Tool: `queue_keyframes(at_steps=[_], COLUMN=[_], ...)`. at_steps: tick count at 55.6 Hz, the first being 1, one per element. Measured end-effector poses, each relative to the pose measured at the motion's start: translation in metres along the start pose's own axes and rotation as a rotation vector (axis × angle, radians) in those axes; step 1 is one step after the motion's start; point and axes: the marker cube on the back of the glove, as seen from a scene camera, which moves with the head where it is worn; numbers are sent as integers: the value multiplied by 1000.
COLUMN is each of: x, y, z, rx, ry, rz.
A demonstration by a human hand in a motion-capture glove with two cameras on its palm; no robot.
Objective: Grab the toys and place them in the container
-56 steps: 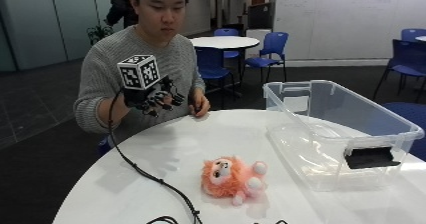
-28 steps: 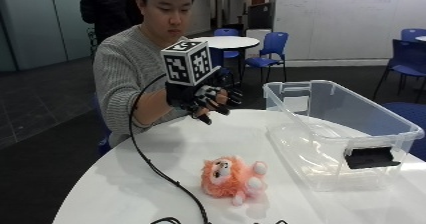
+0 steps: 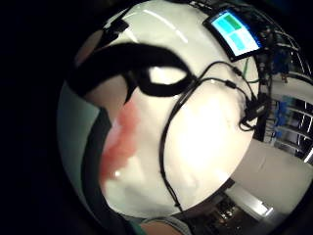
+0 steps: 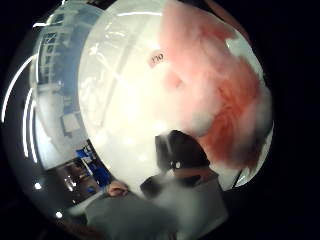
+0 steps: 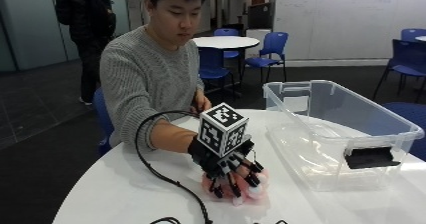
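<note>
A person in a grey sweater [image 5: 143, 79] sits at a round white table [image 5: 113, 194] and reaches the gloved right hand [image 5: 229, 171] down onto a pink and orange plush toy [image 5: 243, 191]. The toy lies on the table near the edge closest to the outside camera, just in front of the person and well short of the container. The hand is on top of it, fingers [image 5: 233, 183] spread and bent down over the plush, their tips against its fur; the grip looks wide and draped over the toy, and whether it has closed round it cannot be told. Only a rim of pink fur shows past the fingertips in the outside view.

From the thumb side of the palm, the toy [image 4: 225, 100] fills a large part of the view, pale pink with darker orange fur, lying on the white table [image 4: 125, 100]. From the little finger side, a strip of the orange fur [image 3: 120, 142] shows beside the palm, again with the white table [image 3: 205, 142] beneath.

A clear plastic container [image 5: 339, 129] stands on the table's side to the person's left, apart from the toy, open on top with a black latch [image 5: 369, 157] on its near end.
</note>
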Motion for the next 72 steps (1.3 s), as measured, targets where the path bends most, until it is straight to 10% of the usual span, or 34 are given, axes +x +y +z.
queue_keyframes(at_steps=[36,60,72], x=[1,-33,-78], y=[-1,29,19], z=[4,-207,-221], rx=[350,636,611], ry=[-40,-119,-102], rz=[10,-111,-201])
